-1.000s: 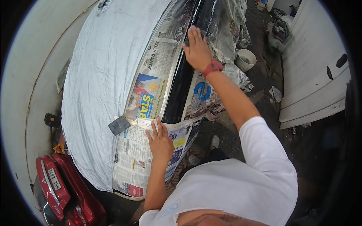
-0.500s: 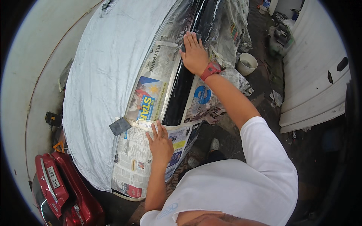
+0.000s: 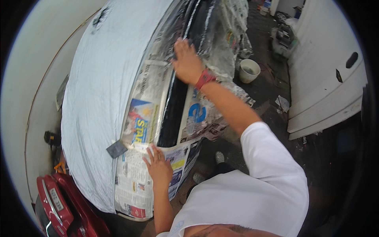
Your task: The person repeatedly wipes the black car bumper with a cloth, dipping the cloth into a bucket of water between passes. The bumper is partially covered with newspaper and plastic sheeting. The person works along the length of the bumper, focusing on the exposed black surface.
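A long glossy black panel strip runs away from me between sheets of newspaper masking. My right hand, a red watch on its wrist, presses down on the strip's far part. Motion blurs its fingers; a dark flat pad under them shows at its edges in the earlier picture, and the palm hides most of it now. My left hand lies with fingers spread on the newspaper beside the strip's near end, holding nothing. A dark grey rectangular block rests to its left, where silver cover meets newspaper.
A silver cover spreads over the left side. Clear plastic sheeting hangs at the far right. A white bucket stands on the floor, near a white panel. At lower left is a red vehicle part.
My right hand has shifted slightly along the black strip and is blurred by motion. The whole view has moved a little; my left hand stays on the newspaper.
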Tool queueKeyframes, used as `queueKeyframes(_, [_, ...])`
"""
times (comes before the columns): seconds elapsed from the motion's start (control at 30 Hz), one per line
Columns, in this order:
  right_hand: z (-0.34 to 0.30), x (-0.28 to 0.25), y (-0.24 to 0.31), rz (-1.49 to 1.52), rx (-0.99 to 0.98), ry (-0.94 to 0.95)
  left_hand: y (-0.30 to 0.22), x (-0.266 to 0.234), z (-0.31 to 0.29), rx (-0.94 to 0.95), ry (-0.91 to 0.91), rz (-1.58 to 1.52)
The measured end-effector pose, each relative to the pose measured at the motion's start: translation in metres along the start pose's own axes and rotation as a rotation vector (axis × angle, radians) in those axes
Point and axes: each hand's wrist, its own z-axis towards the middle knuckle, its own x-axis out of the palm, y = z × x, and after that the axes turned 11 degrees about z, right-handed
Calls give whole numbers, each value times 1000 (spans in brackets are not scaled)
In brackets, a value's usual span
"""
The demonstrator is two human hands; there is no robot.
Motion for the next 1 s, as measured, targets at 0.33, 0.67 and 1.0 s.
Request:
queueKeyframes(0.33, [-1, -12, -31, 177, -178, 60, -13, 3, 1, -139, 76, 15])
queueKeyframes(0.67, [-65, -2, -9, 376, -370, 290, -29, 3, -1, -300, 123, -8])
queueKeyframes(1.0, [39, -12, -60, 54, -179, 94, -46, 6, 0, -431, 118, -88])
